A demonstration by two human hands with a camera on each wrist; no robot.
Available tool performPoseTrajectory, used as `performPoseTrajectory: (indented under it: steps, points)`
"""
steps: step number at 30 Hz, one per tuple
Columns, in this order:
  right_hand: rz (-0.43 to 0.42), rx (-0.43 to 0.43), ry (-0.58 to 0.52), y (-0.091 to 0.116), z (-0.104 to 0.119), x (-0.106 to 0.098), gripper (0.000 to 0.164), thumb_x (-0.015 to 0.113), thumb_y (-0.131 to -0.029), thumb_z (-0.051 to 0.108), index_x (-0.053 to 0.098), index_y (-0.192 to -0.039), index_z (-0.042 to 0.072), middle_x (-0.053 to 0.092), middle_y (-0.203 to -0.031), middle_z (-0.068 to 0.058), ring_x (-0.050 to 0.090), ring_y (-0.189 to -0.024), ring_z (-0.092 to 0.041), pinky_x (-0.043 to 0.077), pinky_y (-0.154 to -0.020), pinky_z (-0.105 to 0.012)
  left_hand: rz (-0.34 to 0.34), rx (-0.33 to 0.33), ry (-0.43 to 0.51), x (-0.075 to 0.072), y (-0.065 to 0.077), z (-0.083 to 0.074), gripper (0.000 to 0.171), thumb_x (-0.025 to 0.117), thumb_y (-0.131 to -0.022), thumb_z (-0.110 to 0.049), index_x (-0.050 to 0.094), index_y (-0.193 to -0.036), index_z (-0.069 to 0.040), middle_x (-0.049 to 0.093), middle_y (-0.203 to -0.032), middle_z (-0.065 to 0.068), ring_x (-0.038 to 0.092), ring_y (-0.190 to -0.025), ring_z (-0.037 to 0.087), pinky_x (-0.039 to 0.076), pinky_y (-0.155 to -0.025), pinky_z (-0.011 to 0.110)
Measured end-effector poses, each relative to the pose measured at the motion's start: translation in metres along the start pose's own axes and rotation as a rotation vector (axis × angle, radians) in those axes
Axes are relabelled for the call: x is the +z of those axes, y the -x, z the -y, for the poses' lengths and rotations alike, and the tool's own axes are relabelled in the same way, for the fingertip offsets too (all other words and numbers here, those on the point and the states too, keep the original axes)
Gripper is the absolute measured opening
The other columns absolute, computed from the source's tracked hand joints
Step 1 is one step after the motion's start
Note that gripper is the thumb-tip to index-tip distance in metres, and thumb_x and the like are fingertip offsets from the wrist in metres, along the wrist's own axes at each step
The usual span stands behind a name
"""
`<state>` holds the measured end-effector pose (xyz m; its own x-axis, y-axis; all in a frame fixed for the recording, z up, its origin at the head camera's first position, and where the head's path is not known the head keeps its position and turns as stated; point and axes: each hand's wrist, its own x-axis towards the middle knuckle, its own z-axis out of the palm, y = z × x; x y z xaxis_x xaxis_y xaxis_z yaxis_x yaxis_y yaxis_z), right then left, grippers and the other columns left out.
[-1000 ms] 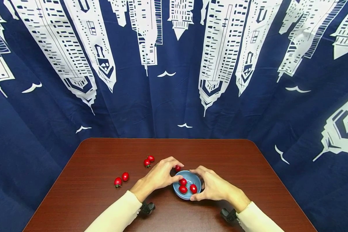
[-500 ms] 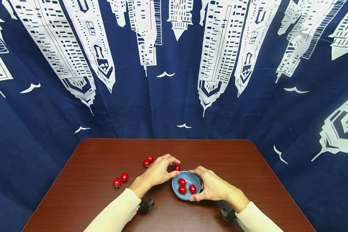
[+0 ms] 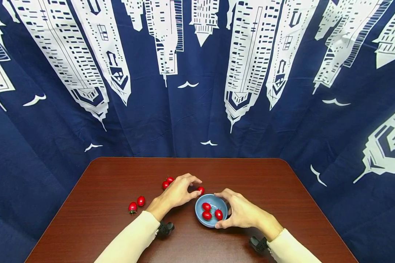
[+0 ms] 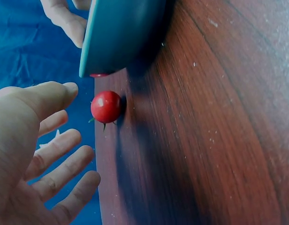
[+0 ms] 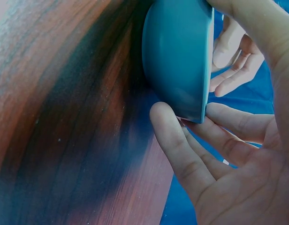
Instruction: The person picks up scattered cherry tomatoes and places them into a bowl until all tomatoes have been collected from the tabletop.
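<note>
A small blue bowl [image 3: 214, 199] stands on the table with 3 red cherry tomatoes [image 3: 207, 215] in it. My right hand [image 3: 243, 212] holds the bowl by its right side, thumb at the near edge and fingers at the far edge. Just beyond the bowl's rim lies a single cherry tomato [image 3: 200, 190]. Over it, my left hand [image 3: 177, 191] is spread, thumb apart from the fingers. In the left wrist view a gap shows between this hand and the tomato [image 4: 106, 107], whose green stem end is visible.
Two cherry tomatoes [image 3: 165, 185] lie behind the left hand, partly hidden by it. Further left are two more tomatoes [image 3: 141, 201] on the brown table [image 3: 276, 182]. A blue curtain [image 3: 197, 120] with white buildings hangs behind the table's far edge.
My left hand has drawn back leftward from above the bowl to the tomato beside it. The right hand and bowl have stayed in place.
</note>
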<state>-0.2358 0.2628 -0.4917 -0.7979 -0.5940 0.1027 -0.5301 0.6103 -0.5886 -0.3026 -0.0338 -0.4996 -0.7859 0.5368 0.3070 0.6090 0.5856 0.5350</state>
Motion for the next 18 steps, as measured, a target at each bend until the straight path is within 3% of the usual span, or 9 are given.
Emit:
performPoseTrajectory:
  steps: [18]
  points:
    - [0.010, 0.007, -0.017, 0.000, -0.002, 0.001, 0.099, 0.105, -0.083, 0.050, 0.064, -0.156, -0.004, 0.070, -0.133, -0.007, 0.072, -0.088, -0.003, 0.067, -0.080, -0.025, 0.041, -0.016, -0.020, 0.004, -0.014, 0.005, 0.038, 0.092, -0.101, -0.016, 0.082, -0.136, -0.007, 0.081, -0.127, 0.009, 0.082, -0.116, 0.029, 0.068, -0.107, 0.049]
